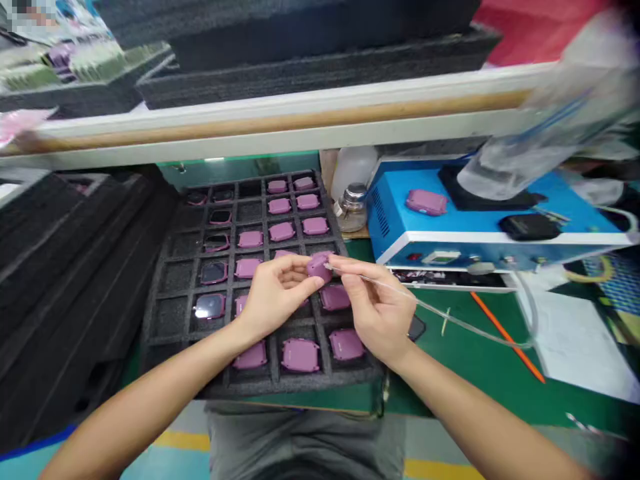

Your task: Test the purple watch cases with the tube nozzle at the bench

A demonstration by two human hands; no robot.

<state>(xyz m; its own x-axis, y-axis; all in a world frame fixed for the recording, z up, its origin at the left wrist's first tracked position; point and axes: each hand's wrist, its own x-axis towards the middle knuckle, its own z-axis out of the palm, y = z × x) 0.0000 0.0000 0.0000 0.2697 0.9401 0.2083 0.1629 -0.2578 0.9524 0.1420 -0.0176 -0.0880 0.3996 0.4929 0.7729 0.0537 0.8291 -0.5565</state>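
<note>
1. Head view: the left hand (280, 293) pinches a purple watch casing (318, 267) above the foam tray (300, 385), near its right edge.
2. The right hand (383, 310) is closed around the tip end of a clear tube (465, 323), which loops across the desk (460, 350) beside the blue machine (393, 230).
3. The step appears to be working the tip along the casing's edge; contact is too small to confirm.
4. The next move likely calls for a steady left pinch and fine tip control.

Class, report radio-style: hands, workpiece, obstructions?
Left hand: holding small purple rounded casing. Right hand: thin clear flexible tube, tip at casing. Black foam compartment tray beneath. No obstruction visible.
</note>
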